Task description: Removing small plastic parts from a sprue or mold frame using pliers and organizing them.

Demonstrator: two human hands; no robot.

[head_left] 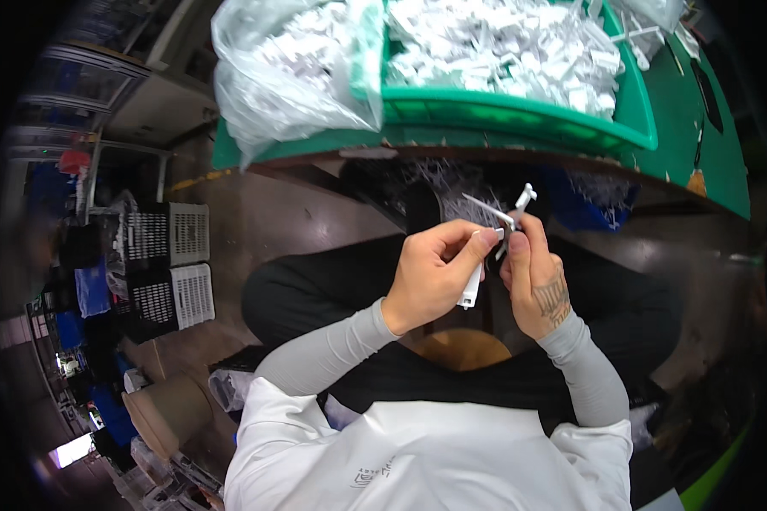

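Observation:
Over my lap, my left hand (pixel 439 268) pinches a small white plastic part (pixel 470 292) between thumb and fingers; its flat end points down below the hand. Close beside it, my right hand (pixel 533 281) grips a thin, branching white plastic piece (pixel 513 217), whose arms stick out above the fingers. The two hands nearly meet, and whether the two pieces touch is hidden by the fingertips. Beyond the hands, a green tray (pixel 520 105) heaped with small white plastic parts (pixel 503 51) sits on the green table.
A clear plastic bag (pixel 268 106) of white parts lies left of the tray. The green table's edge (pixel 707 192) runs across in front of me. Beneath it, a blue container (pixel 584 204) holds thin white scraps. Stacked crates (pixel 190 294) and a brown cylinder (pixel 170 409) stand on the left.

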